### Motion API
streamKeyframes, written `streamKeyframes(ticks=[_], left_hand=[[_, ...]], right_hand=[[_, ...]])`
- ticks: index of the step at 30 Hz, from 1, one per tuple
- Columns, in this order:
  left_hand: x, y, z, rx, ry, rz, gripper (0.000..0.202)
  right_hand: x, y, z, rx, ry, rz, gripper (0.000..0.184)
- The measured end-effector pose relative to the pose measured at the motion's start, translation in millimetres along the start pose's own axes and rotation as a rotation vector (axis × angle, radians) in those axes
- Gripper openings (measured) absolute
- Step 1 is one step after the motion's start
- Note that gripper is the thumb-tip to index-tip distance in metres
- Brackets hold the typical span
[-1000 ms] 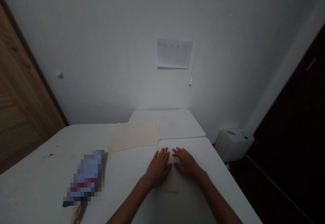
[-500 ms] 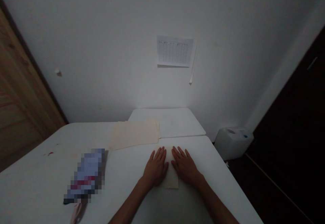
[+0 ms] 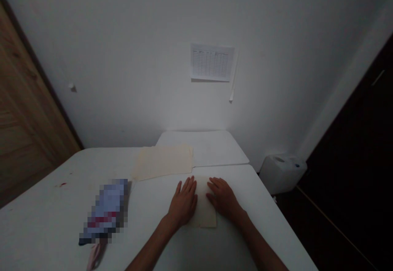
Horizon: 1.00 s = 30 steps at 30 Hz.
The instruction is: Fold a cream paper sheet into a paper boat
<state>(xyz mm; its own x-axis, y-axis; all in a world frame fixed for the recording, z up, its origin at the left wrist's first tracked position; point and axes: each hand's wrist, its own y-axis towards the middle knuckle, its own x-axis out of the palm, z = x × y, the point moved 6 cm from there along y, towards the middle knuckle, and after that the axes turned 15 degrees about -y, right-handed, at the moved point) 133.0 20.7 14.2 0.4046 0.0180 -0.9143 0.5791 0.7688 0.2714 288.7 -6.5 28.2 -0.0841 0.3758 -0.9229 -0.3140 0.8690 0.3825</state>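
Note:
A small folded cream sheet (image 3: 204,205) lies on the white table (image 3: 153,230) in front of me. My left hand (image 3: 182,202) lies flat on its left part, fingers stretched out and pointing away. My right hand (image 3: 223,198) presses flat on its right edge, fingers spread. Neither hand grips anything. A strip of the sheet shows between the two hands.
A stack of larger cream sheets (image 3: 164,162) lies further back. A blurred-out object (image 3: 106,211) rests to the left, with a pinkish item (image 3: 94,256) below it. A second white table (image 3: 204,147) meets the wall. A white container (image 3: 282,172) stands on the floor to the right. A wooden door (image 3: 21,127) is at the left.
My two hands have slid apart sideways across the folded sheet, the left one further left, so more of the sheet shows between them.

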Motion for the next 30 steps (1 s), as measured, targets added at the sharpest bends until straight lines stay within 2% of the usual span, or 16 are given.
streamKeyframes(ticks=[2,6,8,12,16,20,25,30], left_hand=[[-1.6,4,6,0.095,-0.044,-0.02,0.05],[0.9,7,14,0.239,-0.143,-0.152,0.049],[-0.1,6,15,0.214,-0.142,-0.143,0.047],[-7.8,-1,20,0.079,-0.061,-0.025,0.044],[-14.9,-5,32,0.001,-0.003,0.023,0.034],[-18.9,-1,32,-0.045,0.037,0.061,0.023],[-6.3,1,19,-0.012,0.019,0.083,0.029],[12.7,-9,12,0.084,0.01,0.031,0.048]], right_hand=[[-1,3,-1,-0.028,0.033,0.034,0.032],[0,5,1,-0.036,0.075,0.066,0.022],[-1,5,6,0.025,0.078,0.083,0.019],[-5,1,10,0.133,0.107,0.115,0.023],[-3,0,-1,0.137,0.135,0.061,0.029],[-1,1,-12,0.135,0.12,0.001,0.033],[0,-1,-24,0.14,0.115,-0.005,0.037],[12,-3,-36,0.054,0.065,-0.125,0.048]])
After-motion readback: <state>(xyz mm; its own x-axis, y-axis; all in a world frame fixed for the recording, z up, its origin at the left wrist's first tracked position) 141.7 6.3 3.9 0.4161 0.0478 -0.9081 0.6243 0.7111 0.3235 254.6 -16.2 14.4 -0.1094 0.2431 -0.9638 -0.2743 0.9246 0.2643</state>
